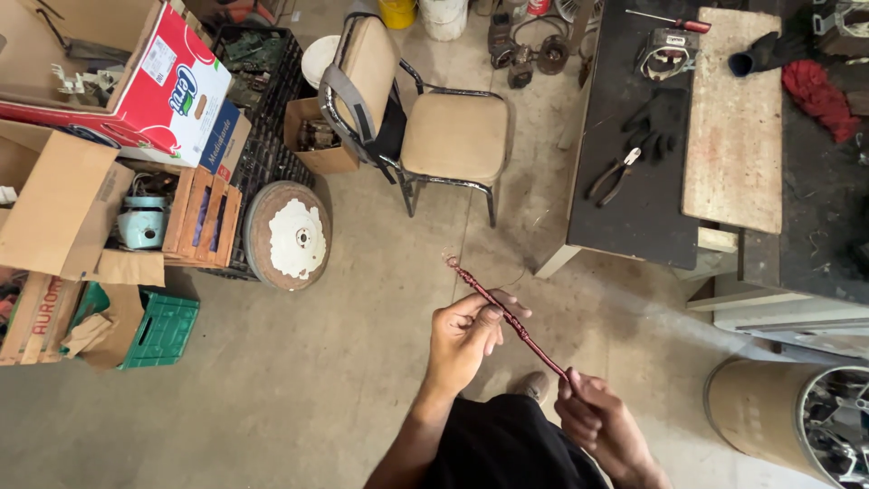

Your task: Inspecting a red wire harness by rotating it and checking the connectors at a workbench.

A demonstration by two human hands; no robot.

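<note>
You pinch the reddish twisted wire bundle [507, 315] between your left hand [463, 337] and right hand [597, 418] above the floor, its length apparently twisted already, the far end looped.

A bare concrete floor [299, 380] carries a padded metal chair [434, 127], cardboard boxes [63, 208] along the left and a dark workbench [634, 190] at right.

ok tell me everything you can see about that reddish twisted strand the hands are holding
The reddish twisted strand is thin and long, looking like copper-coloured wire wound into a tight cord. It runs diagonally, its upper end curling into a small loop over the concrete floor. The left hand pinches it near the middle; the right hand grips its lower end. It hangs in the air, touching nothing else.
</note>
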